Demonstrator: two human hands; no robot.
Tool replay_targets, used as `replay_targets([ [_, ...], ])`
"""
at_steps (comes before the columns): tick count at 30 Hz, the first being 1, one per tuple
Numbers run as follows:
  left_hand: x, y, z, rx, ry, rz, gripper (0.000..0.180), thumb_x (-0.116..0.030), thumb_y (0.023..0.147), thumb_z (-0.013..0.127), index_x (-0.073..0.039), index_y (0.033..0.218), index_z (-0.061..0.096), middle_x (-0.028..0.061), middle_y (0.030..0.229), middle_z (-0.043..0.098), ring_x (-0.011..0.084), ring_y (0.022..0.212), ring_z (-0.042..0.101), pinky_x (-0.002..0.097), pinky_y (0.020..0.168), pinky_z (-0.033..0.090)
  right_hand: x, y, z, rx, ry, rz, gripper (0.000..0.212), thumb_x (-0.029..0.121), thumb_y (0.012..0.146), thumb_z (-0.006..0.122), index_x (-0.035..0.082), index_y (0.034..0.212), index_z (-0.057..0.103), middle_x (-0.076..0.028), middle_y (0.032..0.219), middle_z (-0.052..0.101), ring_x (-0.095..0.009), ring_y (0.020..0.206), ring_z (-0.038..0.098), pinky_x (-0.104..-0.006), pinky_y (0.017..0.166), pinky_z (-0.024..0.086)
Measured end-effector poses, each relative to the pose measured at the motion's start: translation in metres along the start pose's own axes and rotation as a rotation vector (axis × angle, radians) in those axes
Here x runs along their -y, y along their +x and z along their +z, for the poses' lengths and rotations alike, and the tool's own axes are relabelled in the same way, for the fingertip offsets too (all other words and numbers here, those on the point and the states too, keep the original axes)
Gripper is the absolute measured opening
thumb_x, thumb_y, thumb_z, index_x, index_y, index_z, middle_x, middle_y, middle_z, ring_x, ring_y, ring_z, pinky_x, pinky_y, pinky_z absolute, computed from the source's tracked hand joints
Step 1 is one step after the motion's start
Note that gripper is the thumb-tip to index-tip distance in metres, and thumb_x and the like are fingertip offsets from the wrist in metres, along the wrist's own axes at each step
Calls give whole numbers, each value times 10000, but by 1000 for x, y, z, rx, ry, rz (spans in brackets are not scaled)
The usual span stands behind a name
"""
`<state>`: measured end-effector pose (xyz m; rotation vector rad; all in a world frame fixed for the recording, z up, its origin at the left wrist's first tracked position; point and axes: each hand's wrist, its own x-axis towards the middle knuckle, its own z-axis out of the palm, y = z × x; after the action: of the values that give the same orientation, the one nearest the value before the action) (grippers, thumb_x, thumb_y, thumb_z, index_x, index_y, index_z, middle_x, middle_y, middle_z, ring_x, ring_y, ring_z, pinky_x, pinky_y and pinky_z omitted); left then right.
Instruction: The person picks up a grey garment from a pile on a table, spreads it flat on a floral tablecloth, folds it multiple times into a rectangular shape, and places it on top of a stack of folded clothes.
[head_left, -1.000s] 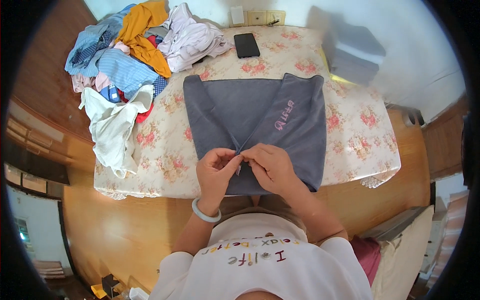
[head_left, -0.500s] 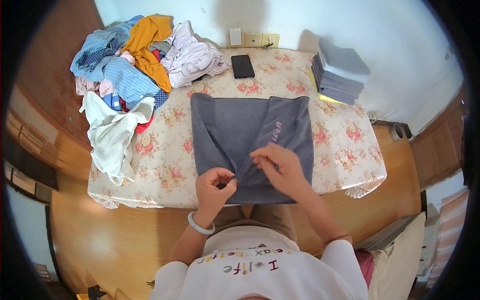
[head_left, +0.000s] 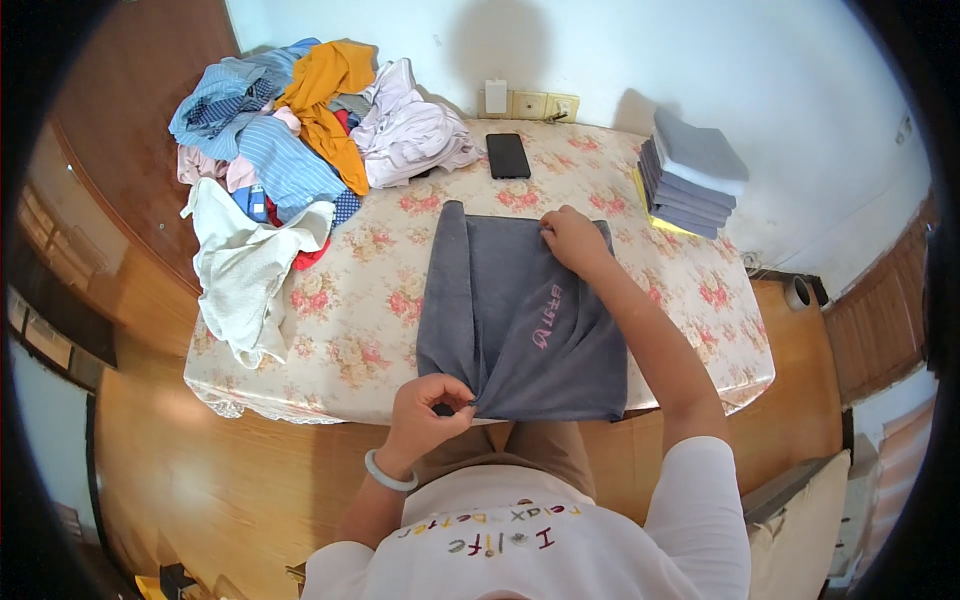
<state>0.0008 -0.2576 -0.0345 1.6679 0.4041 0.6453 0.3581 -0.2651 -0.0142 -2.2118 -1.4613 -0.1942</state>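
A dark grey towel (head_left: 525,290) with pink printing lies partly folded at the table's near edge, creases running toward its lower left. My left hand (head_left: 430,410), a pale bangle on its wrist, pinches the towel's near edge between thumb and fingers. Stretched across the towel, my right arm brings my right hand (head_left: 578,240) to the far edge, where its closed fingers grip the fabric. The fingertips of that hand are partly hidden by the hand itself.
Crumpled clothes (head_left: 270,150) are heaped at the far left, with a white garment (head_left: 255,265) hanging toward the front. A black phone (head_left: 508,157) lies near the wall sockets (head_left: 530,104). Folded grey cloths (head_left: 690,185) are stacked at the far right of the flowered tablecloth (head_left: 350,340).
My right hand has moved from the towel's near middle to its far edge. The towel's left side has come inward, and its printed part has shifted nearer to me.
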Motion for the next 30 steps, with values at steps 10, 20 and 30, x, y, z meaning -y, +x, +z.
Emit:
replay_targets([
  [10, 5, 5, -9, 49, -109, -13, 113, 17, 733, 710, 11, 833, 657, 31, 779, 634, 66, 674, 591, 195, 623, 483, 25, 12, -1, -89, 154, -46, 122, 155, 850, 617, 58, 912, 656, -131, 937, 630, -321, 892, 627, -427, 766, 505],
  [20, 4, 4, -10, 84, -188, -10, 132, 52, 742, 688, 16, 861, 642, 44, 844, 637, 83, 747, 599, 220, 693, 496, 59, 48, 45, 75, 259, -232, 197, 104, 773, 657, 62, 965, 674, -153, 942, 660, -327, 934, 624, -411, 826, 494],
  [30, 2, 4, -7, 56, -186, 31, 138, 58, 762, 686, 15, 884, 637, 26, 831, 623, 76, 755, 596, 219, 701, 498, 51, 47, 36, -243, 416, -175, 151, 112, 810, 639, 58, 947, 673, -143, 846, 602, -327, 856, 607, -408, 754, 487],
])
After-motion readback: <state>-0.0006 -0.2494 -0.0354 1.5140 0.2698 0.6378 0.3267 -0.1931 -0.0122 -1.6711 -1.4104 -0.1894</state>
